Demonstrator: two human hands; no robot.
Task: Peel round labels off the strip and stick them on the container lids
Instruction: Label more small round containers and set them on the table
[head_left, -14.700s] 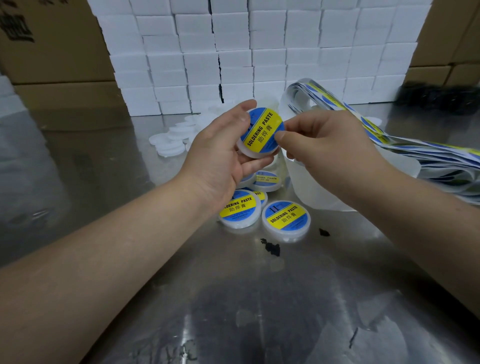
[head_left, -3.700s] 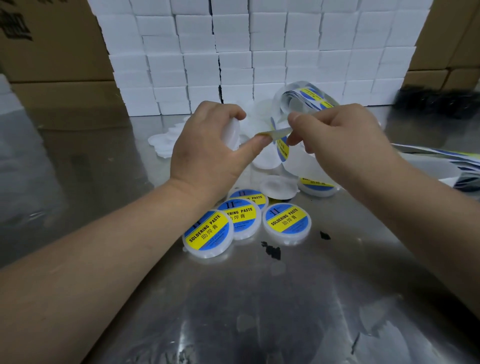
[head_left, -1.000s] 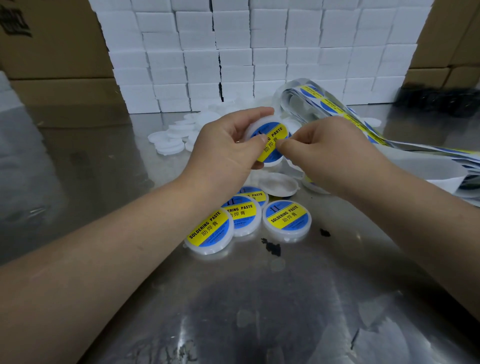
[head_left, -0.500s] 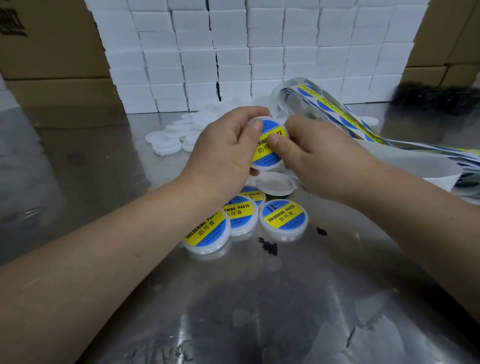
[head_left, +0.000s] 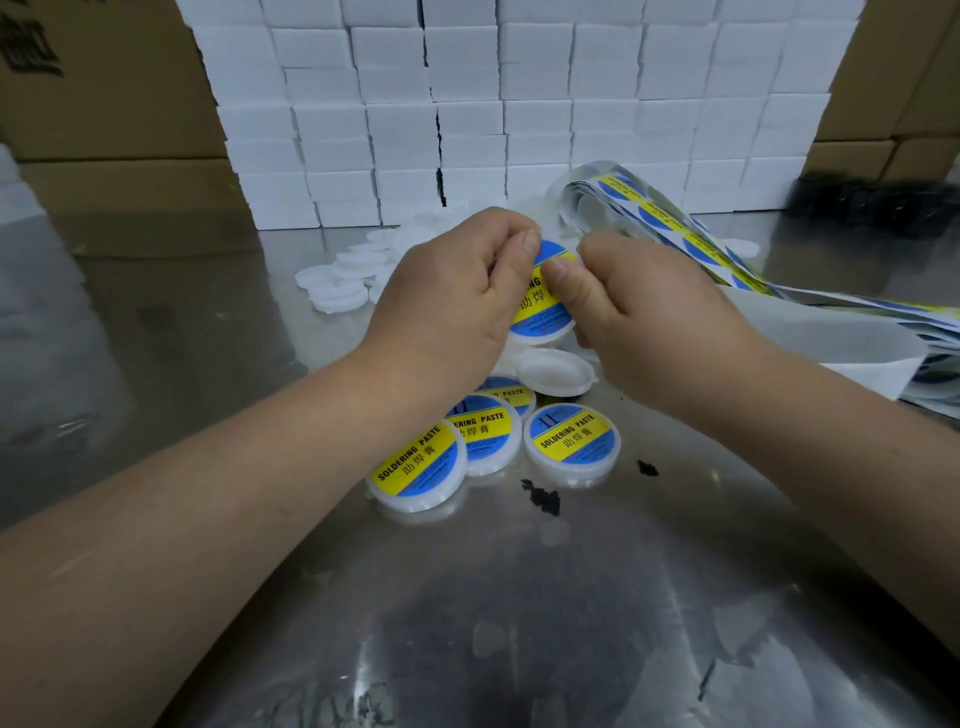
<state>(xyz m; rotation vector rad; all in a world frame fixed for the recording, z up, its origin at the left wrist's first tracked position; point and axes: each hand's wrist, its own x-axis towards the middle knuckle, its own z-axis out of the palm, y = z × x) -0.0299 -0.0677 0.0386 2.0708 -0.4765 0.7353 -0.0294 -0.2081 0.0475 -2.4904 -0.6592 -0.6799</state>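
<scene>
A small round container (head_left: 543, 335) is held above the middle of the steel table (head_left: 519, 623). It is gripped by the rim in the left hand (head_left: 452, 306) and pinched by the right hand (head_left: 639, 322). Both thumbs are pressed on the blue-and-yellow label (head_left: 537, 309) on its lid.

The container is judged light and stiff, with smooth plastic that is likely slippery, so it is best taken by the rim. The label is thin and limp and is best handled by one edge.

Labelled containers (head_left: 571, 439) and a bare one (head_left: 553, 371) lie just below the hands, and the label strip (head_left: 675, 228) trails towards the right edge.

Some seconds earlier the label was being peeled from the strip. It is now stuck down, and more of it is covered by the thumbs than half a second ago.
</scene>
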